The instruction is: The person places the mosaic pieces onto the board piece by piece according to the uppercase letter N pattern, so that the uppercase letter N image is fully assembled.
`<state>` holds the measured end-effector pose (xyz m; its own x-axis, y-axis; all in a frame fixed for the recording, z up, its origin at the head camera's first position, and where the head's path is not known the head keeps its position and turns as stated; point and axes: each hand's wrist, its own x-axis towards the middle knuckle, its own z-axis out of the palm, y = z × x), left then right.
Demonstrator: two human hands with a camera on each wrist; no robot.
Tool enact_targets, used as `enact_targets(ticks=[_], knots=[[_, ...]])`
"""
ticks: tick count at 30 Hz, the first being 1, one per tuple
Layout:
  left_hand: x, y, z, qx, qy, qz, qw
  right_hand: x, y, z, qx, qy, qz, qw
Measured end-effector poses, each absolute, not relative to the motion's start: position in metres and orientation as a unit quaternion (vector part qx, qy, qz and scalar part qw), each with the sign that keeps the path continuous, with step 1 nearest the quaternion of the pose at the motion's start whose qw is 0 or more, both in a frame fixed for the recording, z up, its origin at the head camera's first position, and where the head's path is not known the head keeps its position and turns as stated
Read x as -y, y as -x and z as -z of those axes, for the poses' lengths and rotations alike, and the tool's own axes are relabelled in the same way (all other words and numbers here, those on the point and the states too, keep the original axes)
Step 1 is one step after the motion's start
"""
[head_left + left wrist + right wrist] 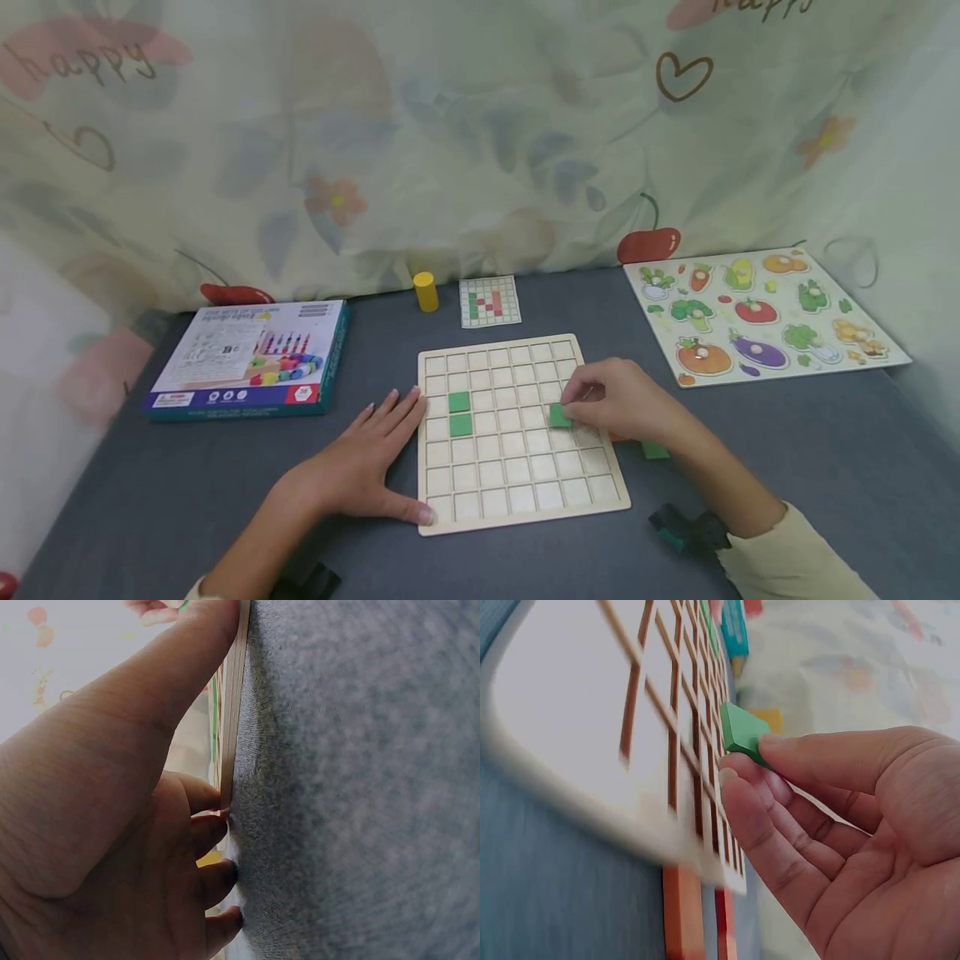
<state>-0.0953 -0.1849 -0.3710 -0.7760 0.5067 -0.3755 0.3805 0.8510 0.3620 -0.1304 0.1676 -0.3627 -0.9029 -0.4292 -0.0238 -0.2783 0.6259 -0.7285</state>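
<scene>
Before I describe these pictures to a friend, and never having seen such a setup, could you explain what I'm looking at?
There is no machine, just a person's two bare hands. The wide picture comes from a camera worn on the head; the two close ones come from cameras on the wrists. On the grey surface lie a wooden grid board, a box, a small pattern card, a yellow cylinder and a vegetable board. The left hand touches the grid's left edge, thumb on its near corner. The right hand pinches a green tile over the grid's right part. Two green tiles sit in squares towards the left.
</scene>
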Motion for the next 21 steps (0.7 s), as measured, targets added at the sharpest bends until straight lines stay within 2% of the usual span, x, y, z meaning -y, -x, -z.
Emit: enact_targets(ticks=[11,21], knots=[[0.185,0.095,0.371,-0.934,-0.236,-0.133,0.233,-0.111,0.127,0.363,-0.878,0.236,0.396,0.128],[0.187,0.094,0.373,-0.930,-0.249,-0.149,0.224,-0.068,0.125,0.369,-0.880,0.294,0.359,0.103]])
